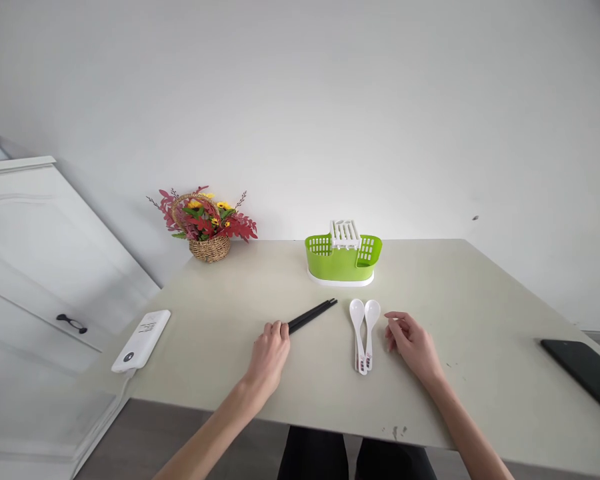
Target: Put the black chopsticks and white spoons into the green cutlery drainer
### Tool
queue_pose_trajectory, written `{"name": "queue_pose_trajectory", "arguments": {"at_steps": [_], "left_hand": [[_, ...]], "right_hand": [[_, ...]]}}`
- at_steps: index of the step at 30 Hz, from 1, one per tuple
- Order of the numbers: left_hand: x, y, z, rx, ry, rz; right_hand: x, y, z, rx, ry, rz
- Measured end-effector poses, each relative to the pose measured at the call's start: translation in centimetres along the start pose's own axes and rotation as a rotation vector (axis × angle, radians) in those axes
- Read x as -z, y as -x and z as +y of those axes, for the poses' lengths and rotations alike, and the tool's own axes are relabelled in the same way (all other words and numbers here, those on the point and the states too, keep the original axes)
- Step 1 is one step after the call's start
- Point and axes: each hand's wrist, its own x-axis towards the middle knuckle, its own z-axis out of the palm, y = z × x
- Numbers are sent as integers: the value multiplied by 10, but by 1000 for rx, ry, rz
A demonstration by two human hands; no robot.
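Note:
My left hand is closed around the near ends of several black chopsticks, whose tips point away to the right on the table. To their right lie white spoons, bowls facing the green basket, with printed marks on the handles; they partly overlap. My right hand rests just right of the spoons, apart from them. Its fingers are loosely bent and spread a little, with nothing seen in them. Beyond the spoons stands a green utensil basket with a white slotted rack across its middle and a white base.
A wicker basket of artificial flowers stands at the table's back left. A white power bank with a cable lies at the left edge, a black phone at the right. A white cabinet stands left of the table, a wall behind.

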Motion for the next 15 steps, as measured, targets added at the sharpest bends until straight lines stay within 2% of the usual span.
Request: {"name": "queue_pose_trajectory", "arguments": {"at_steps": [7,15], "left_hand": [[-1,-25,14,72,-213,-18],[13,-39,14,75,-325,-152]], "right_hand": [[-1,-1,-2,1,1,1],[-1,0,-1,-4,14,-6]]}}
